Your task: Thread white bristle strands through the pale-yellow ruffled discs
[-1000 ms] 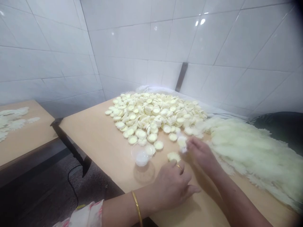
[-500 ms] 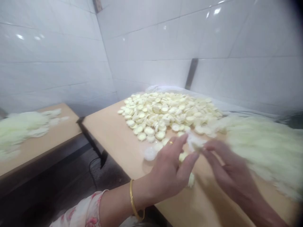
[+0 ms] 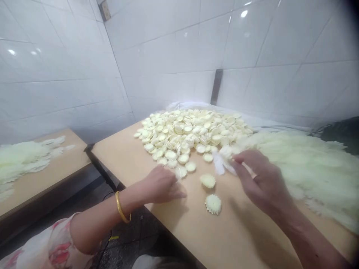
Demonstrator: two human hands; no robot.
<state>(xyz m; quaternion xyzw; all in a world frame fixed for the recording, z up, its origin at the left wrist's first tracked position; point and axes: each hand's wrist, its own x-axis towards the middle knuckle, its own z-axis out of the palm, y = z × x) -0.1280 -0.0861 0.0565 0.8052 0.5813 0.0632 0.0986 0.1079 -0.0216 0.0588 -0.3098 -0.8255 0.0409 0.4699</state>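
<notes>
My right hand (image 3: 254, 173) pinches a thin white, petal-like piece (image 3: 221, 162) between thumb and fingers, above the table. My left hand (image 3: 164, 185), with a gold bangle at the wrist, is low over the table near its front left edge. Its fingers curl downward, and whatever they hold is hidden. A pale round scalloped piece (image 3: 181, 172) is just beyond those fingers. Between my hands a cream fluted cup (image 3: 208, 181) lies on the table, and nearer to me is a second fluted cup (image 3: 213, 204).
A big heap of cream fluted cups (image 3: 193, 129) covers the back of the wooden table (image 3: 190, 231). Thin pale green scalloped sheets (image 3: 308, 164) spread along the right. More sheets (image 3: 28, 157) lie on a second table (image 3: 75, 144) at left, across a gap. Tiled walls stand behind.
My left hand has left the white piece and moved left and down, over where a translucent round object lay. The right hand keeps hold of the white piece. The view has shifted slightly.
</notes>
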